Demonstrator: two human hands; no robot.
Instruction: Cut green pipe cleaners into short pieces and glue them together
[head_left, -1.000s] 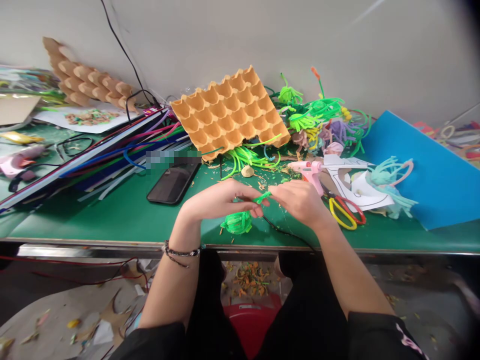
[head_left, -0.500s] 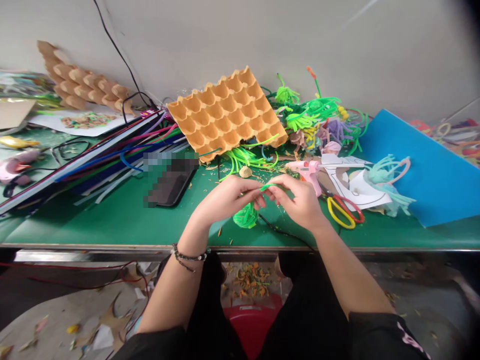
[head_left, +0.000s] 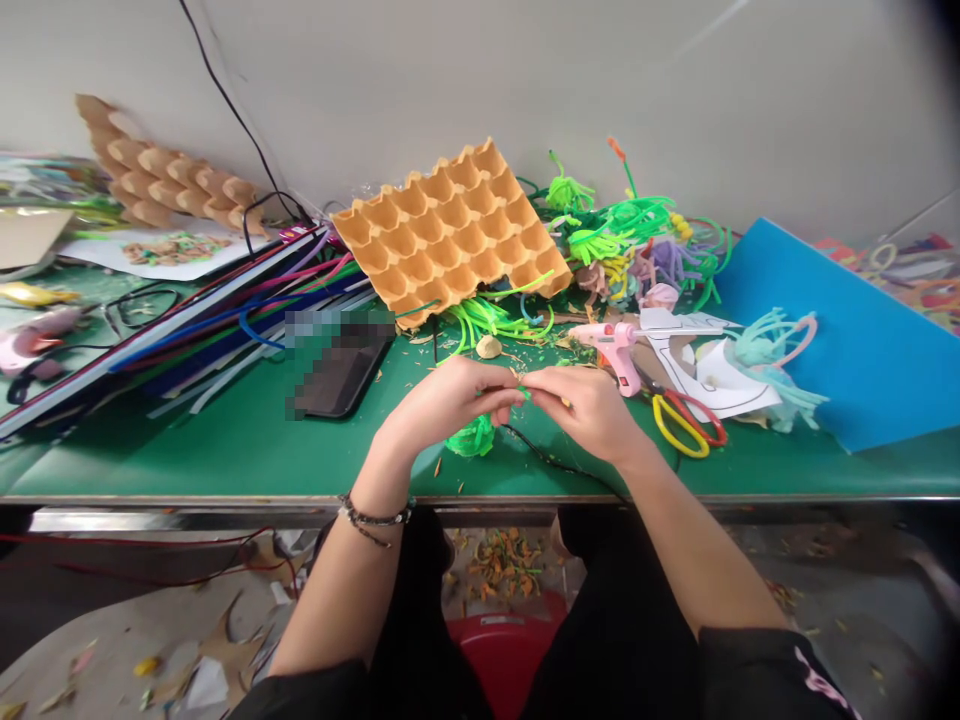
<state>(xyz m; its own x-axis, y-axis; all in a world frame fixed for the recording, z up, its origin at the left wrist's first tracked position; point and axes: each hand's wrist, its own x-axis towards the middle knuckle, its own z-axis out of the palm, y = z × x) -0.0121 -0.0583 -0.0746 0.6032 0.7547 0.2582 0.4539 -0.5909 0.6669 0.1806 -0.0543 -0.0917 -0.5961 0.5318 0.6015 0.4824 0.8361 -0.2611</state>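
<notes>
Green strand (head_left: pixel 526 396) in both hands, piece unfinished

Left hand (head_left: pixel 450 398) and right hand (head_left: pixel 589 402) meet nearly tip to tip, fingers of each pinching the short bit of strand that shows. Green bundle (head_left: pixel 470 438) just below my left fingers; hanging or resting, can't tell. Its rounded form looks made; I judge the strand end not yet settled. Outward: glue gun (head_left: pixel 616 352) and scissors (head_left: pixel 681 428), both untouched. Farther, egg tray (head_left: pixel 454 232) beside a heap of coloured bundles (head_left: pixel 600 243).
</notes>
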